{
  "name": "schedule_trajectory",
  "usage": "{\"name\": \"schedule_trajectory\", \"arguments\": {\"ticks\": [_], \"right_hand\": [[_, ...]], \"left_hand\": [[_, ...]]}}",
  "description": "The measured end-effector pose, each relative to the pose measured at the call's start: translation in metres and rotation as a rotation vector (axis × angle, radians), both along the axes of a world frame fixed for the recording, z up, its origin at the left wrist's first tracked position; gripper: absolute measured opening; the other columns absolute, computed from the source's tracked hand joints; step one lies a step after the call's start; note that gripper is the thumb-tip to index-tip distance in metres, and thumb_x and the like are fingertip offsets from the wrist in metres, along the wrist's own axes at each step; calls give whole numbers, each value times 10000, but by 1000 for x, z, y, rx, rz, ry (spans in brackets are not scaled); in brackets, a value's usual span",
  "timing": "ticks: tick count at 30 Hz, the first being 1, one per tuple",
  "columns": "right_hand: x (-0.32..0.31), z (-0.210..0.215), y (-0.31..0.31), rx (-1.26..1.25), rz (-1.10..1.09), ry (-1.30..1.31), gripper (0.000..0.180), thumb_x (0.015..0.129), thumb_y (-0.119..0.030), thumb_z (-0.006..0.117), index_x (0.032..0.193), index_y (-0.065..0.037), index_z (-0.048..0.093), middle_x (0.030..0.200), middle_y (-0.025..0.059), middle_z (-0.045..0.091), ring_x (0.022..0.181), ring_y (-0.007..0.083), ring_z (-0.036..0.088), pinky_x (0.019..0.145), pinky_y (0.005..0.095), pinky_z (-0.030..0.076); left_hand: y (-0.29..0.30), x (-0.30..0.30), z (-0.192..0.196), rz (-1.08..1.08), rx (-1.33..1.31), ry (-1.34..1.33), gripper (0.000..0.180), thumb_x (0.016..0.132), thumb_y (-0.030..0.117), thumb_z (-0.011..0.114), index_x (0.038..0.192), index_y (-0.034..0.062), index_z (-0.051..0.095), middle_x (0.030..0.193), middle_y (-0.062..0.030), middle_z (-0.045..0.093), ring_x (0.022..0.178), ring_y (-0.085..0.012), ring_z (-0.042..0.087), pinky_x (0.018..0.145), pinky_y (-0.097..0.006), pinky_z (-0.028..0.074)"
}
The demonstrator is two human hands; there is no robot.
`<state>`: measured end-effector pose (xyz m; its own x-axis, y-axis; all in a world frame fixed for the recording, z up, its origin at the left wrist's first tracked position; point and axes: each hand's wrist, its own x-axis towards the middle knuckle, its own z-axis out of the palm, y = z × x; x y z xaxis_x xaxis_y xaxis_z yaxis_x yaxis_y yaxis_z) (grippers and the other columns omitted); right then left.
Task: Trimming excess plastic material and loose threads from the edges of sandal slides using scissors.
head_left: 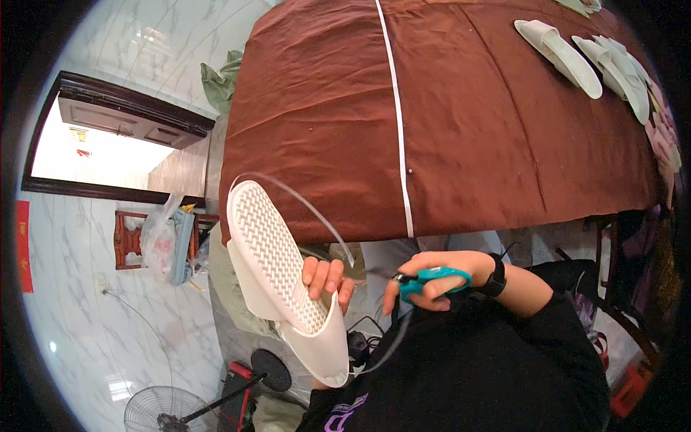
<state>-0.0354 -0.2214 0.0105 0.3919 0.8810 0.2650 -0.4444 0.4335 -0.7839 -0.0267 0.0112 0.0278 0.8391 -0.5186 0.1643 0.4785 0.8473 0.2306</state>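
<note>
Brown-clothed bench ahead, more white slippers along its far right edge. Left hand closed around white slipper, sole up, off near edge. Right hand gripping teal scissors; loose thread uncut.

Tabletop under brown cloth with one white stripe. White slippers in a row at its far right edge. Floor fan lower left. Plastic bag beside a red wooden chair. Dark-framed doorway, left.

Matt white slipper with ribbed sole; brown cloth tablecloth.
</note>
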Motion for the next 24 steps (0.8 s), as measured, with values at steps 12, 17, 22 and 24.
{"name": "schedule_trajectory", "arguments": {"ticks": [12, 17, 22, 24], "right_hand": [[15, 37, 29, -156, -864, 11, 494, 636, -18, 813, 963, -54, 445, 798, 63, 635, 775, 74, 591, 657, 214, 461], [33, 46, 51, -469, -1022, -514, 530, 623, -49, 829, 950, -72, 413, 794, 71, 647, 688, 87, 591, 574, 211, 463], [39, 25, 66, -274, -889, -79, 423, 677, -34, 778, 901, -55, 420, 772, 75, 626, 704, 99, 602, 589, 241, 486], [40, 25, 62, -323, -815, -93, 414, 689, -2, 751, 900, -59, 400, 778, 79, 610, 723, 102, 595, 598, 244, 484]], "left_hand": [[12, -10, 0, 750, 841, 244, 369, 934, 308, 452, 1121, -8, 494, 976, -102, 578, 838, -231, 590, 707, -339, 523], [29, -17, -7, 1012, 1214, -35, 297, 849, 71, 559, 1113, -60, 523, 1058, -111, 598, 934, -181, 589, 812, -300, 470], [35, -24, -11, 1140, 1359, -110, 259, 821, -18, 560, 1074, -65, 546, 1046, -99, 602, 921, -166, 584, 799, -287, 463], [49, -25, -8, 1174, 1380, 10, 259, 846, 42, 548, 1086, -55, 545, 1068, -118, 593, 915, -186, 591, 793, -306, 478]]}}
